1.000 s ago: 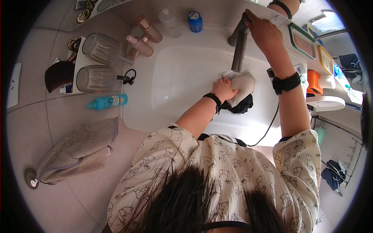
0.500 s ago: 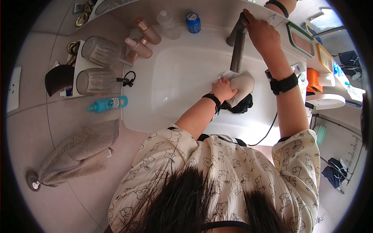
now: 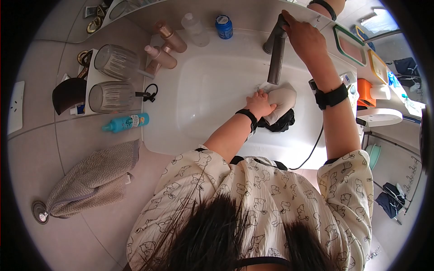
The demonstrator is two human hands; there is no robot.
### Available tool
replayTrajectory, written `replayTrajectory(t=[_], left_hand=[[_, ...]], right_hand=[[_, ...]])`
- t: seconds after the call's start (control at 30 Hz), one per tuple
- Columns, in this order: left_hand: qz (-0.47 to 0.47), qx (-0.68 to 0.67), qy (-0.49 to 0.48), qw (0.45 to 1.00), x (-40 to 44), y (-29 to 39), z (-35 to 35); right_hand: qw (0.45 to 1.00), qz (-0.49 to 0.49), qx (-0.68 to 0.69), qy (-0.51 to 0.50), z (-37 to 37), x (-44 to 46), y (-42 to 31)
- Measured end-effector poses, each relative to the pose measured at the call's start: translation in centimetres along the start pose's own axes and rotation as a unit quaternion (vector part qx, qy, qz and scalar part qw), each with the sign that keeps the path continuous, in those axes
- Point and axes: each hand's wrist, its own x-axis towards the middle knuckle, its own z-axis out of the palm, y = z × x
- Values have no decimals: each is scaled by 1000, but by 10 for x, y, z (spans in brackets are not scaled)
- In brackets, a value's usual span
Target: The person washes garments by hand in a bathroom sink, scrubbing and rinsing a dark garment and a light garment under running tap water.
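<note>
The left hand (image 3: 260, 105) of a person in a cream top printed with line-drawn animals (image 3: 260, 198) lies on a pale, rounded cloth (image 3: 282, 99) in a white sink (image 3: 212, 86), its thumb spread away from the fingers; whether it grips the fabric or only presses on it cannot be told. The pale cloth sits low in the basin below the spout of a dark metal tap (image 3: 276, 63), with a bunched black cloth (image 3: 281, 123) against its near side. The right hand (image 3: 308, 41) reaches up to the top of the tap and touches it, the fingers partly hidden, so how tightly they close cannot be seen. Both wrists wear dark bands.

Along the sink's far left corner stand pinkish bottles (image 3: 172, 37), a clear bottle (image 3: 196, 32) and a blue jar (image 3: 224, 28). On the left, two ribbed glasses (image 3: 115, 61) sit sideways in view by a white holder, with a turquoise bottle (image 3: 126, 122) near them and a grey-brown towel (image 3: 97, 180) hanging closer to the person. An orange container (image 3: 365, 92) stands at right, beyond the right forearm.
</note>
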Motion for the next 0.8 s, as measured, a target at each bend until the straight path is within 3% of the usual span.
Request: replayTrajectory(t=[0.8], left_hand=[[-5,-14,-9,1000,0,2,-2]], right_hand=[[1000,-3,15,-9,-3,2,0]])
